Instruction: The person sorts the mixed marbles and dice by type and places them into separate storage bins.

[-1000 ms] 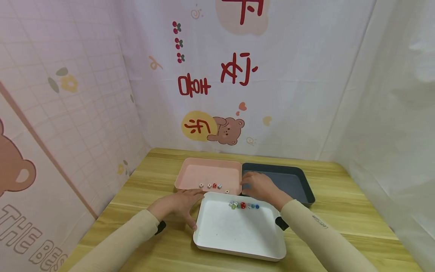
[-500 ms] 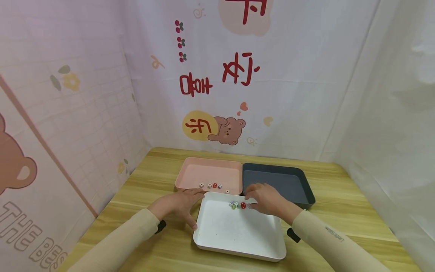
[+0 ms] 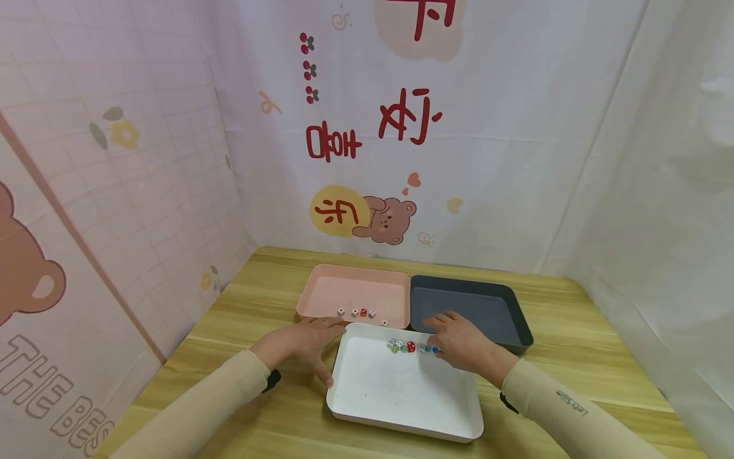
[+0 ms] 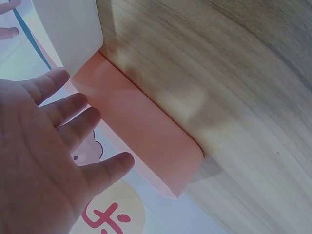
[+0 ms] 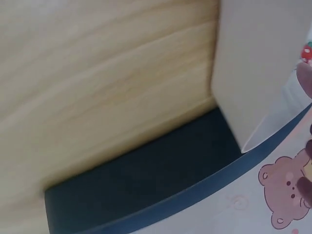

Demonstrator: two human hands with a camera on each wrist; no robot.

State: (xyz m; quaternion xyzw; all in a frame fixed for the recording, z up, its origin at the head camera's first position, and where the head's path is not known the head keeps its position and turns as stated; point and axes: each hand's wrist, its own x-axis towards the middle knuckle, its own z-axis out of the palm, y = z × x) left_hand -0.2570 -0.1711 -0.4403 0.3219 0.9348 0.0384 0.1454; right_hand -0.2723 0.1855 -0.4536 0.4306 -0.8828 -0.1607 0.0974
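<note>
Wood-grain table (image 3: 579, 357) below printed curtains (image 3: 487, 127)

Table (image 3: 258, 287), white tray (image 3: 401, 389), pink tray (image 3: 361, 290), navy tray (image 3: 470, 306)

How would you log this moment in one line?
left hand: fingers spread, at white tray edge; right hand: by dice in white tray; pink tray: more dice; dark tray: beside pink tray

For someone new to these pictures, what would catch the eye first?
Probably the large red characters on the white fabric backdrop, with a brown cartoon bear lower down. Next, perhaps, the small red cube-shaped die in the white rectangular tray at the front, near the right hand.
</note>
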